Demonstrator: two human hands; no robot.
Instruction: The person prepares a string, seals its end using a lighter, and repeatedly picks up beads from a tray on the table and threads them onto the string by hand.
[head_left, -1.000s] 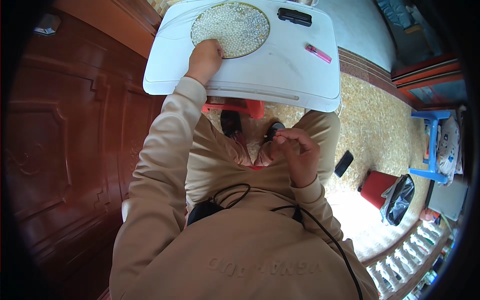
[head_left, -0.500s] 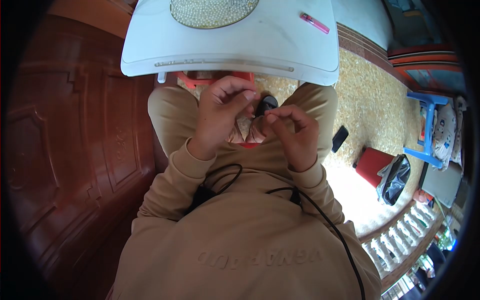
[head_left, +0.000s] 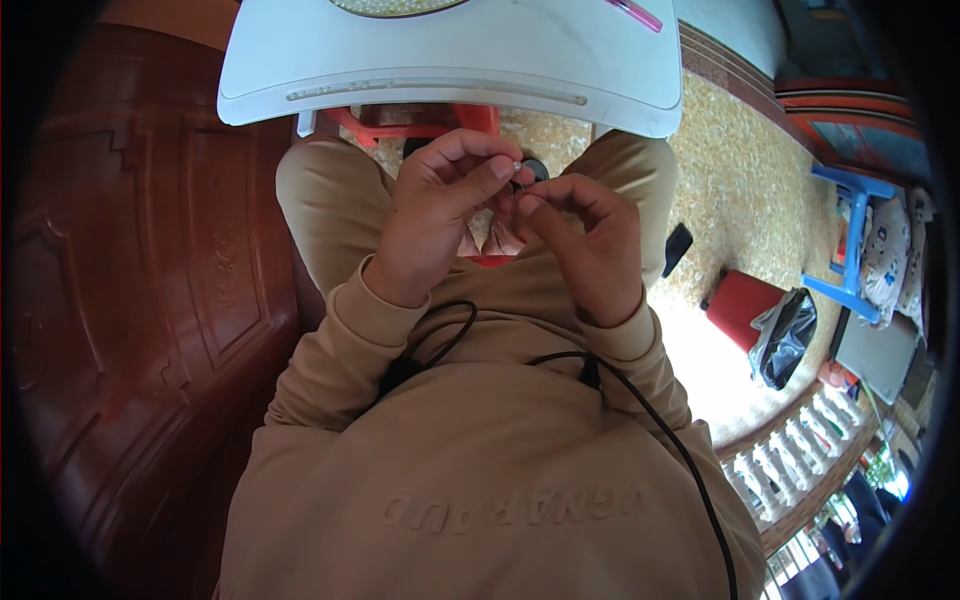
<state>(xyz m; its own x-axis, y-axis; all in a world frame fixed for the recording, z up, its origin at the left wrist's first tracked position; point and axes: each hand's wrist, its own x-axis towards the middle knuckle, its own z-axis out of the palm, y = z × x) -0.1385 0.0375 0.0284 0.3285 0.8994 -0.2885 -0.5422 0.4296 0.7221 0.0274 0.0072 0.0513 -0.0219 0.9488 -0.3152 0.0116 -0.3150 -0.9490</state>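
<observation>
My left hand [head_left: 432,208] is closed in a pinch, with a small pearl bead [head_left: 517,166] between thumb and forefinger. Close beside it, my right hand [head_left: 597,242] pinches a thin strand [head_left: 524,187] that runs up towards the bead. The strand is too fine to tell whether it is thread or wire, or whether it passes through the bead. Both hands are raised over my lap, just short of the table's near edge. A round tray of pearl beads [head_left: 398,9] shows partly at the top of the view.
The white table [head_left: 480,50] has several beads in its front groove [head_left: 435,91]. A slim pink object [head_left: 638,15] lies on it. Below is a red stool [head_left: 420,124]. A dark phone-like slab [head_left: 678,248], a red box [head_left: 744,305] and a blue stool [head_left: 852,245] stand at right.
My hands have come closer together, with the right fingertips now just under the bead. The table and tray sit higher in the view as the camera has tilted down.
</observation>
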